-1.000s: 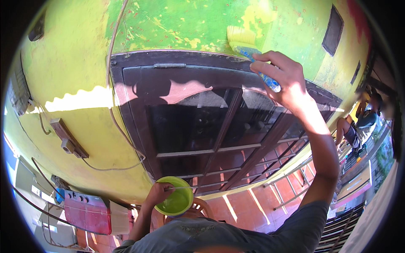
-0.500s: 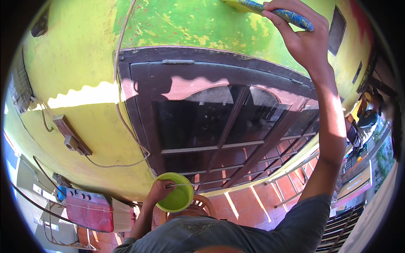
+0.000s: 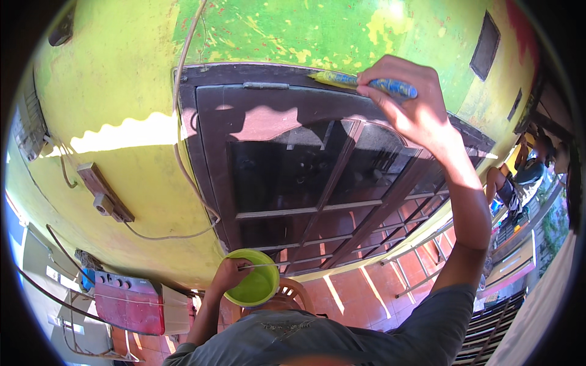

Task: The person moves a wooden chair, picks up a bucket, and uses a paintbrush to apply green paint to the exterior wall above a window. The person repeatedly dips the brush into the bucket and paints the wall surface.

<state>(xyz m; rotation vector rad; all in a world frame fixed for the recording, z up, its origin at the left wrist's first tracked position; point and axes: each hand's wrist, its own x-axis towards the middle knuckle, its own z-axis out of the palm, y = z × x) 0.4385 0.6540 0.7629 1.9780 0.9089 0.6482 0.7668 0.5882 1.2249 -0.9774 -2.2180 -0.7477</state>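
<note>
My right hand (image 3: 412,100) is closed round the blue-and-yellow patterned handle of a paintbrush (image 3: 390,87). The brush's yellow-green bristles point left, in front of the dark top frame (image 3: 244,74) of a brown glazed door; whether they touch it I cannot tell. Above that frame is a wall (image 3: 293,30) in bright green with yellow and reddish patches. Low in the view, my left hand (image 3: 230,274) grips a lime-green bucket (image 3: 271,290) at its left side. A thin pale rod (image 3: 261,265) runs from that hand across the bucket's mouth. Green liquid appears inside.
A cable (image 3: 180,104) hangs down the wall left of the door. A wooden board with a socket (image 3: 105,192) is fixed on the yellow wall. A red-and-white washing machine (image 3: 128,305) stands lower left, a plastic chair (image 3: 296,294) behind the bucket. Another person (image 3: 530,171) is at far right.
My right hand has come down and left with the paintbrush, from the green wall to the level of the door frame. The left hand and bucket have stayed almost in place.
</note>
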